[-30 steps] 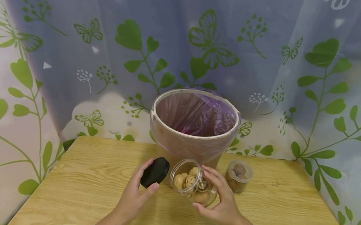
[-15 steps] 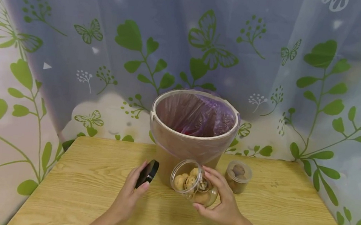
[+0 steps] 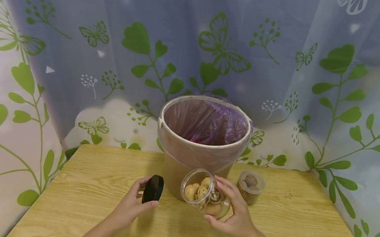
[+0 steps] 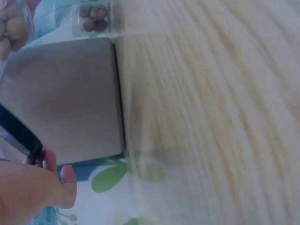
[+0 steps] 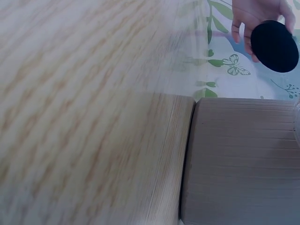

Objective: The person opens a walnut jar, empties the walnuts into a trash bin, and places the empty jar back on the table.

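My left hand (image 3: 131, 203) holds a round black lid (image 3: 153, 189) on edge between thumb and fingers, above the table left of the bin. The lid also shows as a dark disc (image 5: 275, 46) in the right wrist view. A clear jar (image 3: 198, 193) of walnuts, tilted with its uncovered mouth toward the left, is gripped by my right hand (image 3: 235, 212) just in front of the bin. Pale walnuts (image 3: 198, 191) lie inside it. In the left wrist view, the jar (image 4: 16, 28) shows at the upper left corner.
A brown bin (image 3: 199, 157) with a white rim and purple liner stands at the table's back. Right of it is a second clear jar (image 3: 250, 187) holding brown nuts. The wooden table (image 3: 95, 178) meets a patterned curtain (image 3: 183, 33) behind.
My left hand has moved left and slightly down with the black lid, away from the jar, turning the lid on edge. My right hand and the walnut jar have barely moved.
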`<state>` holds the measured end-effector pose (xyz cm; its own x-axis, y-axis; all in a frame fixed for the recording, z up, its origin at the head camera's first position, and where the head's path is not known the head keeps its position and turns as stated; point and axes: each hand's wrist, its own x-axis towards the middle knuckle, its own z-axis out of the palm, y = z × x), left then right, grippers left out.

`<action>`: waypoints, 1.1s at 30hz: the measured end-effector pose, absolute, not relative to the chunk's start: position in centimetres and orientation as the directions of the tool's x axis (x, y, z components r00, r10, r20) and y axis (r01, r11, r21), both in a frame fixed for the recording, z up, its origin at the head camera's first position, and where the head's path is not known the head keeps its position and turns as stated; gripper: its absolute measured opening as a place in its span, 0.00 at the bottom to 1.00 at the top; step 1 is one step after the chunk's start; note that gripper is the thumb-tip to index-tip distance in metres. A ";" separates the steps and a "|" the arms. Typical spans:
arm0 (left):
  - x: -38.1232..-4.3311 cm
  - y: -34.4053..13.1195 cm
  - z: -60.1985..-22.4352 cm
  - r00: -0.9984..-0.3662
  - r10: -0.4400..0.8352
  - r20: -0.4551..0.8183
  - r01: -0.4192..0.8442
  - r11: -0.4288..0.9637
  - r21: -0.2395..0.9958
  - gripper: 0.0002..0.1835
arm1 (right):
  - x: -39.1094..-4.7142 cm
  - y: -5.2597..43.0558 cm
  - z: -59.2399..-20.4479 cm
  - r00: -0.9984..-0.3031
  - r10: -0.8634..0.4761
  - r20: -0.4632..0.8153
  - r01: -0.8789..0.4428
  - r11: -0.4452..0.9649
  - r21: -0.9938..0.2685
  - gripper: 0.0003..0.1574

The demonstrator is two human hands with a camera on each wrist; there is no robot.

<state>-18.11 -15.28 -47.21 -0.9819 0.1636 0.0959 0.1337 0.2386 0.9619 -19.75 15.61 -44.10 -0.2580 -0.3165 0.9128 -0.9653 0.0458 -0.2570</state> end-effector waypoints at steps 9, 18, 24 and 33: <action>-18.4 -16.3 -47.5 -0.985 0.167 0.041 0.088 0.288 0.954 0.48 | -19.8 15.8 -44.2 -0.259 -0.323 0.910 -0.965 0.048 -0.258 0.45; -18.9 -17.0 -48.2 -0.988 0.154 0.013 0.061 0.310 0.949 0.51 | -19.7 15.9 -44.2 -0.263 -0.322 0.909 -0.964 0.037 -0.265 0.45; -19.2 -17.6 -48.4 -0.987 0.160 0.012 0.064 0.326 0.943 0.54 | -19.6 15.9 -44.3 -0.263 -0.325 0.908 -0.963 0.028 -0.269 0.46; -19.5 -18.3 -48.2 -0.985 0.170 -0.002 0.056 0.335 0.941 0.53 | -19.5 16.0 -44.4 -0.283 -0.331 0.900 -0.957 0.040 -0.287 0.45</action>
<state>-19.51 -18.32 -48.20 -0.9854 0.1702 -0.0020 0.0559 0.3350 0.9405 -19.51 16.04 -44.39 -0.2833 -0.3313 0.9000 -0.9572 0.0400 -0.2866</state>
